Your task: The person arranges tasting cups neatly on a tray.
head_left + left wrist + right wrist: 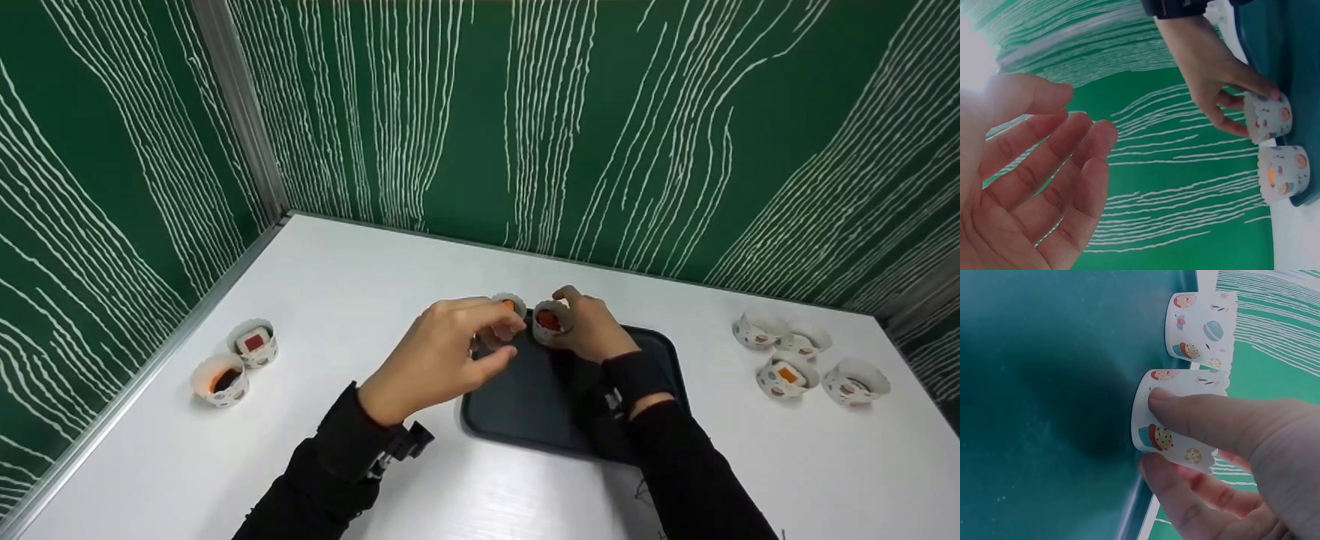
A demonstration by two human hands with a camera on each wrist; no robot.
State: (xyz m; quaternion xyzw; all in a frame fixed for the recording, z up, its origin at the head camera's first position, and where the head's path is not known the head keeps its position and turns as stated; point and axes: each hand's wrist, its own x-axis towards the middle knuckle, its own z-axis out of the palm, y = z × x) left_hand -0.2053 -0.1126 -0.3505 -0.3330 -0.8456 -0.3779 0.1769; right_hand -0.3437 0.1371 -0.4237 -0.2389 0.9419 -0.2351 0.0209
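Observation:
At the far edge of the dark tray (517, 409), my right hand (598, 330) grips a white paper baking cup (1179, 410) between thumb and fingers. Something red (549, 320) lies inside this cup. Just left of it stands a second paper cup (1289, 171) with orange contents, partly hidden behind my left hand in the head view. My left hand (442, 349) hovers over the tray's left side, fingers loosely bent. In the left wrist view its palm (1022, 208) faces the camera and holds nothing.
Two paper cups stand on the white table's left, one with a dark-red-topped white block (253, 342), one with dark contents (223, 379). Several more cups cluster at right, including one with an orange-topped white block (787, 373). Green white-lined walls (480, 150) border the table.

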